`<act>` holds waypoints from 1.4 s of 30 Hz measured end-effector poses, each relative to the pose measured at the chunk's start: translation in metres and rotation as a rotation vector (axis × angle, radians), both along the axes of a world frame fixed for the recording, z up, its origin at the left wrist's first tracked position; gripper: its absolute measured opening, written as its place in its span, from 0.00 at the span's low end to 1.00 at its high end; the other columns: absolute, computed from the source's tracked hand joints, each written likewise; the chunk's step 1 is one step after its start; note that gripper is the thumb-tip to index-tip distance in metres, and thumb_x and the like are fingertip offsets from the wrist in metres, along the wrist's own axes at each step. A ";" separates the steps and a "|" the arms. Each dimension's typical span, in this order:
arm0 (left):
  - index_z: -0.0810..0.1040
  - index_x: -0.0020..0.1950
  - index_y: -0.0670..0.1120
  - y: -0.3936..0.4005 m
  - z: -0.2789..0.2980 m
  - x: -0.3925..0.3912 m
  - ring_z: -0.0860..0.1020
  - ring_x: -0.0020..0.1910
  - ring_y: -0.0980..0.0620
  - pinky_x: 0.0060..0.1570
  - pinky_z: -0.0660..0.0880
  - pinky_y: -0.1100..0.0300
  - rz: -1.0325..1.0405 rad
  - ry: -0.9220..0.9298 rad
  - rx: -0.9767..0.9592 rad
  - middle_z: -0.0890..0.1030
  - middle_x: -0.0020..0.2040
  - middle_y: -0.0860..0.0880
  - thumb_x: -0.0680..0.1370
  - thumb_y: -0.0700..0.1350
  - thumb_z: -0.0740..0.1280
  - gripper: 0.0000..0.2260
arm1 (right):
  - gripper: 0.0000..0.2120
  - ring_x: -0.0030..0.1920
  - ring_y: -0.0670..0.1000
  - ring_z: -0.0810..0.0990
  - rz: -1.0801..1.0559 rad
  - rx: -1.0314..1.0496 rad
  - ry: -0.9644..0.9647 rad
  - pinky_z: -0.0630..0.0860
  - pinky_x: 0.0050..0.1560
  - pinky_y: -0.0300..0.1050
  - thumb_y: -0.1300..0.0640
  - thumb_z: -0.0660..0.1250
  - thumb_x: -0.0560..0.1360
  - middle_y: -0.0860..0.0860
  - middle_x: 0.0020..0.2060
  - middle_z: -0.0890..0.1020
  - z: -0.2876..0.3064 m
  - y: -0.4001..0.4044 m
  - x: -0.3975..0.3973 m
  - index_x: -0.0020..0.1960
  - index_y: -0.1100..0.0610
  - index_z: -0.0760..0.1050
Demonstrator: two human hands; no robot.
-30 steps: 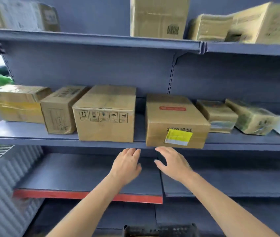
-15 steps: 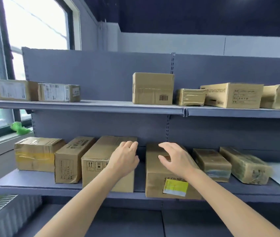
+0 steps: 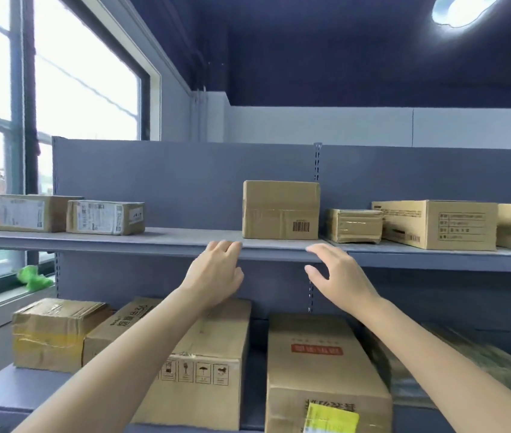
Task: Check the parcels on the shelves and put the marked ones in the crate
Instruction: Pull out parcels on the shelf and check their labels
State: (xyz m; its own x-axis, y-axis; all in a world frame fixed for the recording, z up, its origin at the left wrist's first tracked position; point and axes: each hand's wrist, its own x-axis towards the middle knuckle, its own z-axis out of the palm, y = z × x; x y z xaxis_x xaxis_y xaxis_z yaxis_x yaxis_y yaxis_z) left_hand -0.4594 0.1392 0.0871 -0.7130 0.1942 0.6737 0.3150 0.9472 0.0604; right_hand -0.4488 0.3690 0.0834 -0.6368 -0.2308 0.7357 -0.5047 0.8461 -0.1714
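Lower shelf (image 3: 4,398), front edge: a box with a yellow label (image 3: 326,376) stands right of centre, a red sticker on its top face. Just beside it to the left stands a box with handling symbols (image 3: 204,379) printed on its front. Further left along the same shelf are a narrow printed box (image 3: 107,332) and a box with yellow tape (image 3: 51,332) at the left end. A film-wrapped parcel (image 3: 494,367) lies toward the right end, blurred.

Both forearms pass above these boxes. The left hand (image 3: 216,273) is raised to the front edge of the upper shelf (image 3: 154,242), fingers together and lightly bent, gripping nothing; whether the fingertips touch the edge cannot be told. The right hand (image 3: 338,276) hangs just below the same edge, fingers spread apart and relaxed, thumb separated, holding nothing.

Upper shelf, behind the hands: a barcoded box (image 3: 280,210) stands at the centre. To its right are a small taped parcel (image 3: 354,225), a printed carton (image 3: 438,223) and one more box cut by the frame edge. At the left end, two labelled boxes (image 3: 104,217) lie touching end to end.
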 end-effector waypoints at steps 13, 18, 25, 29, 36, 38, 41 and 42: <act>0.68 0.64 0.40 -0.030 0.057 -0.074 0.67 0.63 0.45 0.53 0.71 0.51 -0.046 0.038 0.102 0.73 0.62 0.45 0.76 0.42 0.59 0.16 | 0.17 0.65 0.51 0.70 -0.081 -0.028 0.074 0.66 0.62 0.42 0.56 0.62 0.77 0.51 0.64 0.74 0.047 -0.020 -0.070 0.64 0.58 0.71; 0.69 0.64 0.39 -0.023 0.080 -0.107 0.68 0.62 0.43 0.53 0.70 0.52 -0.090 0.027 0.112 0.73 0.61 0.43 0.77 0.42 0.58 0.16 | 0.17 0.65 0.52 0.70 -0.157 -0.026 0.070 0.67 0.63 0.44 0.56 0.61 0.77 0.52 0.65 0.73 0.075 -0.019 -0.099 0.65 0.59 0.70; 0.66 0.67 0.41 0.001 0.111 -0.157 0.66 0.63 0.41 0.54 0.70 0.50 -0.076 0.020 0.124 0.70 0.64 0.42 0.76 0.43 0.60 0.19 | 0.17 0.64 0.53 0.70 -0.249 -0.017 0.065 0.68 0.59 0.45 0.55 0.60 0.77 0.53 0.65 0.72 0.113 0.001 -0.147 0.65 0.59 0.69; 0.63 0.68 0.43 0.015 0.119 -0.185 0.65 0.61 0.41 0.52 0.73 0.49 -0.040 -0.033 0.090 0.66 0.64 0.42 0.75 0.43 0.60 0.21 | 0.18 0.63 0.54 0.71 -0.274 -0.049 0.044 0.70 0.58 0.47 0.55 0.60 0.77 0.54 0.65 0.72 0.123 0.014 -0.177 0.65 0.59 0.68; 0.61 0.69 0.44 0.029 0.127 -0.212 0.68 0.60 0.40 0.50 0.72 0.50 -0.030 0.013 0.146 0.68 0.62 0.42 0.77 0.47 0.58 0.21 | 0.16 0.60 0.58 0.72 -0.258 -0.420 0.053 0.71 0.54 0.47 0.55 0.53 0.80 0.58 0.58 0.76 0.133 0.015 -0.213 0.61 0.63 0.70; 0.65 0.64 0.42 0.030 0.127 -0.215 0.70 0.58 0.40 0.53 0.72 0.49 -0.058 -0.037 0.194 0.70 0.59 0.41 0.78 0.48 0.57 0.17 | 0.14 0.45 0.58 0.74 -0.232 -0.511 -0.044 0.69 0.37 0.43 0.54 0.52 0.80 0.55 0.40 0.75 0.135 0.008 -0.220 0.43 0.60 0.71; 0.67 0.62 0.39 0.029 0.127 -0.211 0.71 0.55 0.42 0.52 0.70 0.53 -0.130 -0.048 0.278 0.70 0.59 0.40 0.80 0.50 0.57 0.16 | 0.16 0.37 0.54 0.72 -0.195 -0.628 -0.072 0.68 0.35 0.45 0.52 0.53 0.79 0.55 0.38 0.74 0.131 -0.002 -0.220 0.45 0.64 0.70; 0.68 0.61 0.39 0.029 0.127 -0.206 0.70 0.54 0.42 0.51 0.67 0.56 -0.156 -0.030 0.327 0.71 0.59 0.39 0.80 0.49 0.56 0.16 | 0.17 0.38 0.55 0.74 -0.187 -0.661 -0.037 0.69 0.37 0.47 0.52 0.54 0.79 0.57 0.40 0.75 0.129 -0.004 -0.216 0.49 0.66 0.71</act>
State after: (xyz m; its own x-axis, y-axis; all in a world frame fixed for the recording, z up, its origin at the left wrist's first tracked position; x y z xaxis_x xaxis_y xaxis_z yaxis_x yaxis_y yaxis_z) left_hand -0.6659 0.1680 0.2145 -0.7125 0.0801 0.6971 0.4476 0.8170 0.3635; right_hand -0.6653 0.3653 0.2128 -0.6497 0.3754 0.6610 -0.3440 0.6303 -0.6960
